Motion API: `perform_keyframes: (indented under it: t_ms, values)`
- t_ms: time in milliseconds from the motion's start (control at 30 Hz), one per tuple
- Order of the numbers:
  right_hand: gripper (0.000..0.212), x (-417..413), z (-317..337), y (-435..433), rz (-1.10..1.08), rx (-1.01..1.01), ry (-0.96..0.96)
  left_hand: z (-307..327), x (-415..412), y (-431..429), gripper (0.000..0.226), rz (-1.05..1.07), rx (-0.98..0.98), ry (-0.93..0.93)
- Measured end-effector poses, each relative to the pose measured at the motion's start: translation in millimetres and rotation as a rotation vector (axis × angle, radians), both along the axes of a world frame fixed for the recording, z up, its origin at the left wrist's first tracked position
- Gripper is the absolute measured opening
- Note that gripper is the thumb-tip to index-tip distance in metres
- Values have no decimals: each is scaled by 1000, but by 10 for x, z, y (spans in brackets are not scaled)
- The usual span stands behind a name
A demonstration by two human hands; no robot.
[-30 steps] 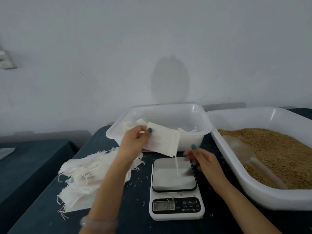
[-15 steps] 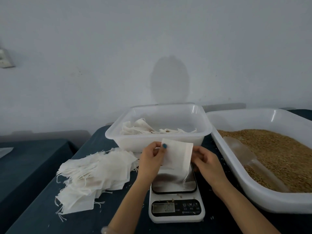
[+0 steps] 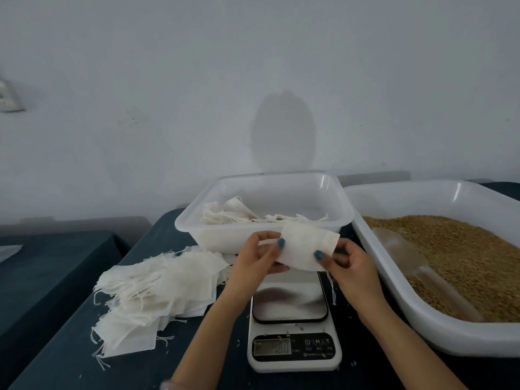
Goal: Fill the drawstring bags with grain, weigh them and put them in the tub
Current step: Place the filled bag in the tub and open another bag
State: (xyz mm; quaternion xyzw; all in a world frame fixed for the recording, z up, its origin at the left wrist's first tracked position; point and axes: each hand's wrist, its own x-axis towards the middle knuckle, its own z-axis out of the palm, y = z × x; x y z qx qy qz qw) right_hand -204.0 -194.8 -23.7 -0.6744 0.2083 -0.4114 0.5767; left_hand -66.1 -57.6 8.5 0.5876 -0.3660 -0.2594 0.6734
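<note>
An empty white drawstring bag (image 3: 302, 247) hangs above the far end of the kitchen scale (image 3: 292, 319). My left hand (image 3: 257, 256) pinches its left edge and my right hand (image 3: 347, 264) pinches its right edge. The bag's string dangles down past my right wrist. Nothing lies on the scale's steel plate. Behind my hands stands the white tub (image 3: 225, 237) with several bags lying inside. The large white tray (image 3: 439, 322) on the right holds brown grain (image 3: 464, 257) with a clear scoop (image 3: 408, 260) lying on it.
A loose pile of empty white bags (image 3: 157, 291) lies on the dark cloth to the left of the scale. A second dark-covered table (image 3: 42, 277) stands at the far left. A plain wall rises right behind the tub and tray.
My left hand carried the bag from over the tub down toward the scale. My right hand rose from the scale plate and took hold of the bag's other edge.
</note>
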Motion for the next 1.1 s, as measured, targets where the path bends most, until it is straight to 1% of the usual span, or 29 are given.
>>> perform_keyframes:
  t_ms: [67, 133, 167, 233, 300, 367, 467, 567, 667, 800, 900, 967, 1033, 1100]
  values:
    - [38, 12, 1, 32, 0, -8, -4, -31, -63, -18, 56, -51, 53, -107]
    - [44, 6, 9, 59, 2, -16, -13, -54, -102, -33, 74, -43, 74, -246]
    - [45, 1, 15, 71, 6, -44, -13, -64, -113, -36, 79, -43, 69, -301]
    - [44, -5, 12, 81, 9, -125, -18, -66, -126, -31, 81, -73, 43, -332]
    - [40, -8, 4, 89, -7, -207, -20, -60, -131, -23, 71, -106, 34, -336]
    - [35, -7, 3, 94, -31, -283, -35, -60, -120, -27, 52, -107, 16, -396]
    - [29, -9, -6, 96, -49, -339, -80, -80, -100, -40, 25, -32, 20, -472]
    - [25, -15, -15, 93, -50, -390, -92, -106, -101, -55, 10, 5, 38, -392]
    - [25, -32, -25, 99, -58, -495, -74, -103, -92, -53, 12, 26, 4, -286]
    - [43, -54, -18, 134, -95, -595, 3, -93, -56, -47, 12, 82, -9, -240]
    - [57, -65, -12, 177, -96, -626, 65, -81, -60, -45, 22, 138, 2, -337]
    - [52, -60, -23, 173, -98, -664, 90, -68, -68, -44, 26, 176, -4, -396]
    - [44, -60, -21, 162, -138, -719, 117, -62, -54, -36, 23, 209, -39, -428]
    - [48, -65, -8, 157, -185, -754, 129, -53, -32, -16, 19, 243, -59, -497]
